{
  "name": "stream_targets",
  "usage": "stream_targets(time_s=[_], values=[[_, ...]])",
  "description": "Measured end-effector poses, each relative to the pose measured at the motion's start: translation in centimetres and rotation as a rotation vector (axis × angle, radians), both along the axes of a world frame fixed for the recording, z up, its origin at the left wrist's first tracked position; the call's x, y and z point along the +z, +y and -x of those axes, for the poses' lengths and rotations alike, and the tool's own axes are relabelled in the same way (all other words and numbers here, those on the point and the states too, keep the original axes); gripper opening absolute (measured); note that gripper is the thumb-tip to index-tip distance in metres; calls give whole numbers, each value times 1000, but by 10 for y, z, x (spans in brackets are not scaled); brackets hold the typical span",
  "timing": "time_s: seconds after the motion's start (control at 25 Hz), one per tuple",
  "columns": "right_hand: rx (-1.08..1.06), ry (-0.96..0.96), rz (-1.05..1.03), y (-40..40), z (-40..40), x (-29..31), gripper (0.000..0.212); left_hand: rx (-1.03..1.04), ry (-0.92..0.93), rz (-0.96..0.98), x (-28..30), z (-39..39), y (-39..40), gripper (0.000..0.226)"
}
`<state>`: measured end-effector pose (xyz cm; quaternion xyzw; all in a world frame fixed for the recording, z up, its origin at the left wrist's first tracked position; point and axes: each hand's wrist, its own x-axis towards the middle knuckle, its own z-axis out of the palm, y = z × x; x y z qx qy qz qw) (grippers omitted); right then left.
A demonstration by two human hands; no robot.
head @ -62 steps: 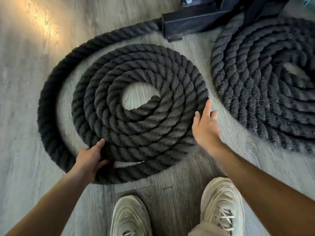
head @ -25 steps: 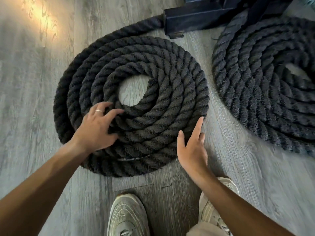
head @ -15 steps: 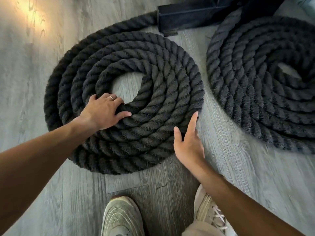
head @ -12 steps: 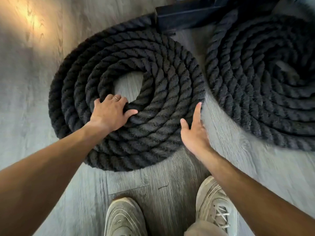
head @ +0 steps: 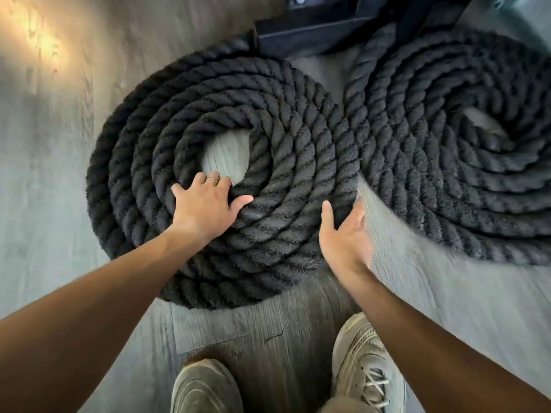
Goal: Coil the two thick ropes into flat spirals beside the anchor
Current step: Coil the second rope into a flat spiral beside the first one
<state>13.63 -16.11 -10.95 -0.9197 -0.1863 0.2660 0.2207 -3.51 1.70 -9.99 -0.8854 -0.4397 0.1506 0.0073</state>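
Centrally, the left hand [head: 208, 208] lies palm-down on the inner turns of the left rope coil [head: 286, 150], its fingertips curled over the rim of the open centre so that their ends are hidden; a ring [head: 212, 179] shows on one finger. At 3 o'clock from it, the right hand [head: 346, 236] is spread with straight fingers against the coil's outer edge, gripping nothing; its fingertips are blurred. Both ropes are thick, dark, twisted-strand and fuzzy, laid as flat spirals on grey wood-grain floor [head: 44, 204]. The right rope coil [head: 447, 186], at 2 o'clock, touches the left coil and is cut off by the frame edge. The black metal anchor [head: 313, 37], at 12 o'clock, is cropped, hiding the rope ends. Two pale sneakers [head: 366, 368] sit at 6 o'clock, partly cut off.
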Motion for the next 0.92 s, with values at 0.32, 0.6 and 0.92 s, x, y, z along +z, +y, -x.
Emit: stream_targets(time_s=[0.32, 0.6, 0.92], values=[[156, -125, 195, 5, -7, -2, 73, -40, 49, -26, 5, -5, 1, 76], [200, -131, 220, 4, -62, -8, 70, 60, 39, 36, 6, -44, -25, 73], [235, 41, 195, -2, -77, 4, 78, 209, 57, 124, 9, -49, -35, 73]])
